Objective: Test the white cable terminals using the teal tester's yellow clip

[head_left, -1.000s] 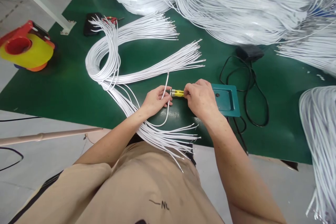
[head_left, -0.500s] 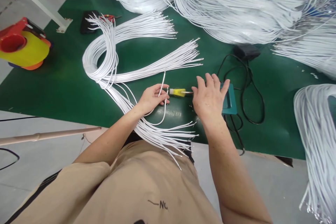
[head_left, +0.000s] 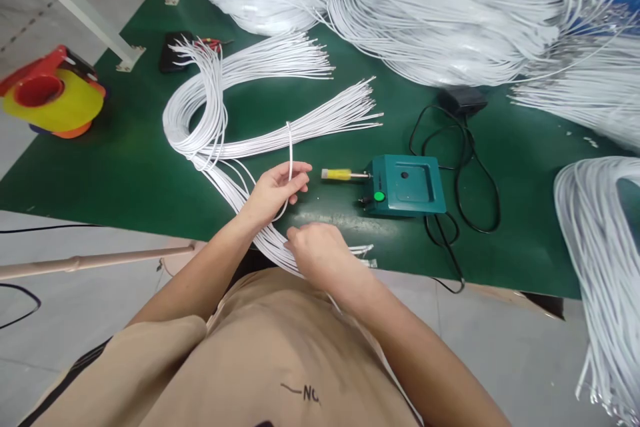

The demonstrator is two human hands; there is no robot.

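My left hand (head_left: 273,192) is closed on a single white wire (head_left: 289,147) whose free end curves up above my fingers. My right hand (head_left: 316,252) rests knuckles-up on the near ends of a fanned bundle of white wires (head_left: 260,233) at the table's front edge; its fingers are curled and seem to pinch one of those wires. A yellow-handled tool (head_left: 339,174) lies on the green mat (head_left: 125,167), joined to a small teal box (head_left: 406,184) with a green button.
Looped white wire bundles (head_left: 200,113) lie at the left. Large heaps of white wire (head_left: 425,7) fill the back and right. Black cables (head_left: 465,167) trail from the teal box. A red and yellow reel (head_left: 50,93) sits on the floor at far left.
My right hand left the yellow-handled tool and teal box and dropped back to the wire ends near my body. My left hand lifted its wire slightly and moved left.
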